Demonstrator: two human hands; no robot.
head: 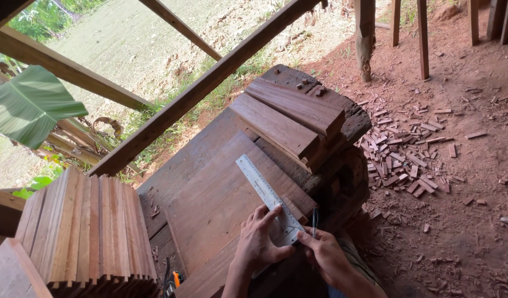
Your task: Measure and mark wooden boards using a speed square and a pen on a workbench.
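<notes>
Red dirt floor [464, 209] strewn with wood offcuts [403, 160], timber posts [366, 33], sunlit grass [127, 33] beyond

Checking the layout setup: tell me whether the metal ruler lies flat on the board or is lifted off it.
Flat. The metal ruler lies along the board, pressed down by the left hand; the right hand holds a pen beside it.

- The board [221, 204] on the worktop [179, 171] shows bare wood left of the metal ruler [268, 198]; a hand could pass there.
- Right of the ruler, the stacked planks [290, 118] rise and block the far end.
- The left hand [259, 243] presses on the ruler's near end, and the right hand [323, 254] with a pen [314, 221] crowds just beside it.
- Far left of the ruler, upright slats [88, 232] wall off that side.
- Beyond the ruler, a slanting beam [199, 88] crosses overhead.
</notes>
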